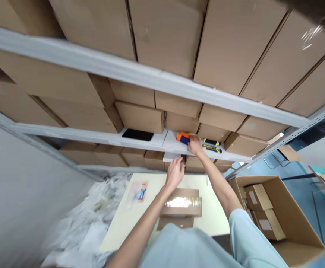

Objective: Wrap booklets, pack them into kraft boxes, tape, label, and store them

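Observation:
On the middle shelf, my right hand (195,145) is closed around the end of an orange and dark blue tool that looks like a tape dispenser (183,137). Beside that hand lie black and yellow utility knives (213,149). My left hand (175,172) hovers over the table's far edge, just below the shelf, its fingers loosely stretched and holding nothing. Below it, a cardboard box (180,212) with shiny clear tape across its top rests on the table (213,212). Another piece of cardboard (176,222) shows under its near edge, partly hidden by my shirt.
Cardboard boxes (165,33) fill the shelves behind the grey beams (151,74). A flat black item (138,134) lies on the middle shelf. A clear-wrapped package (137,191) is on the table. White plastic wrapping (87,219) heaps at left; a large open carton (299,223) holds smaller boxes at right.

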Tool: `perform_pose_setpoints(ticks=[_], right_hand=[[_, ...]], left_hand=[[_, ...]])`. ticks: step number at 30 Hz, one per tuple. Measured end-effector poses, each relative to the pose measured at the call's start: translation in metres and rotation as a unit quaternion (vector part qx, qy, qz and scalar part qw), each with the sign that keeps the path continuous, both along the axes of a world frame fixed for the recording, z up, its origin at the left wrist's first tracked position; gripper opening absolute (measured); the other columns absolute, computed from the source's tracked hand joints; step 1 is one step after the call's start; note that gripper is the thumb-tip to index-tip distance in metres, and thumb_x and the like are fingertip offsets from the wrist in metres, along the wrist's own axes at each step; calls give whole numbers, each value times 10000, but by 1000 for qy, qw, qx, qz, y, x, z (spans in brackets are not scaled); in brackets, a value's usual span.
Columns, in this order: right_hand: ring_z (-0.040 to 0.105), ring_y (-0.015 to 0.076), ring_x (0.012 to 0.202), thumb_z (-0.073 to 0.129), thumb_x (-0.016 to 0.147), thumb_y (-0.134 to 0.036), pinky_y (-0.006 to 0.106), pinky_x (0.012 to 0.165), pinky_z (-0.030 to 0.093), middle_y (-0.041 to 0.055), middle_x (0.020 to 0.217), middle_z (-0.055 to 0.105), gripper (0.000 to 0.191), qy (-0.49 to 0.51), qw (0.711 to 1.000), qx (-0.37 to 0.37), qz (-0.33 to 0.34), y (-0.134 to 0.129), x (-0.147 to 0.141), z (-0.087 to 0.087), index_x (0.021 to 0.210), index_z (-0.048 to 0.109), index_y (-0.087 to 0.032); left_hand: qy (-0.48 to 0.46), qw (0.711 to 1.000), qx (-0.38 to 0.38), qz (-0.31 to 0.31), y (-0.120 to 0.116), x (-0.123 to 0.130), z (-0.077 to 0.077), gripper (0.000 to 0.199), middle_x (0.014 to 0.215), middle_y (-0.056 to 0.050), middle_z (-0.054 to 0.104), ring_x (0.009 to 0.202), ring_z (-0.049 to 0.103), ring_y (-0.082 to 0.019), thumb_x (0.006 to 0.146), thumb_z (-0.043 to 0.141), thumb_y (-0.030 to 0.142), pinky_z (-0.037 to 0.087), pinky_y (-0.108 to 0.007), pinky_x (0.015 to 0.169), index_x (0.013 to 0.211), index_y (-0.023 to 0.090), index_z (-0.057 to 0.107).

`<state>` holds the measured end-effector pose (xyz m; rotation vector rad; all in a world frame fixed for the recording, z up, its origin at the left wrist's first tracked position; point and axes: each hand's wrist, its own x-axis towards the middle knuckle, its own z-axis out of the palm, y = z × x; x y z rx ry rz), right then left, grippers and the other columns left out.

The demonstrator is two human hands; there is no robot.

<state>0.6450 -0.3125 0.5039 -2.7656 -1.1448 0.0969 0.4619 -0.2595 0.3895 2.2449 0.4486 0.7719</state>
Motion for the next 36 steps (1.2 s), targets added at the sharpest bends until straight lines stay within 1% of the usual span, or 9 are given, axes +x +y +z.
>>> perform_pose_setpoints(ticks=[4,7,10,15,21,24,27,32,36], right_hand=[[363,380,1677,378,1141,-325,596,1397,253,284,1774,402,674,-18,989,149,2,-71,-27,-56,1728,324,1],[349,343,1701,290,1173,-436,617,1393,298,218,1802,393,683,49,976,212,-30,-154,-91,-111,1768,302,-101],[345,312,1711,247,1183,-500,595,1403,315,186,1812,389,702,150,964,200,-90,-220,-170,-152,1775,310,-129],[389,363,1690,249,1153,-662,591,1346,412,238,1803,380,858,298,921,159,-192,-254,-237,-200,1775,267,-72],[562,466,1539,375,1042,-871,602,1195,532,307,1719,478,1088,328,898,126,-266,-237,-228,-231,1740,289,-41],[657,479,1411,377,1043,-875,610,1136,552,313,1596,608,1074,324,894,94,-294,-230,-219,-241,1727,316,-49],[718,454,1300,226,1111,-786,609,1108,552,277,1471,709,942,335,889,67,-305,-231,-213,-251,1724,351,-82],[735,429,1234,49,1135,-696,579,1074,557,224,1359,774,883,359,887,68,-283,-243,-205,-252,1723,409,-145],[708,390,1247,128,1144,-677,530,1080,568,198,1322,774,831,351,903,116,-218,-254,-197,-224,1623,569,-160]], left_hand=[[109,988,-99,55,4,-69,-64,469,1471,-215,720,1408,671,-390,986,586,326,501,-575,1263,1405,143,693],[201,956,-177,117,-4,-130,-108,523,1457,-229,726,1391,686,-396,986,591,371,528,-568,1226,1442,127,674],[237,935,-229,129,-23,-167,-127,593,1515,-245,690,1412,678,-377,1023,563,426,533,-533,1219,1517,103,617],[277,927,-234,96,-57,-163,-122,574,1498,-197,711,1365,700,-342,1065,542,525,543,-473,1180,1499,159,625],[383,898,-179,119,-78,-128,-105,700,1263,-190,797,1173,753,-412,975,651,706,571,-491,1009,1422,167,644],[438,872,-161,146,-80,-118,-110,785,1137,-229,798,1088,750,-442,879,743,777,558,-470,913,1319,129,684],[452,866,-160,140,-75,-121,-121,643,933,-175,774,928,729,-379,923,720,725,509,-402,817,1177,134,719],[399,897,-176,77,-58,-137,-129,423,749,-68,675,747,605,-237,1058,539,559,402,-322,718,870,207,676],[368,907,-203,19,-44,-148,-114,394,830,-92,722,805,647,-251,1069,473,503,451,-328,753,909,211,684]])
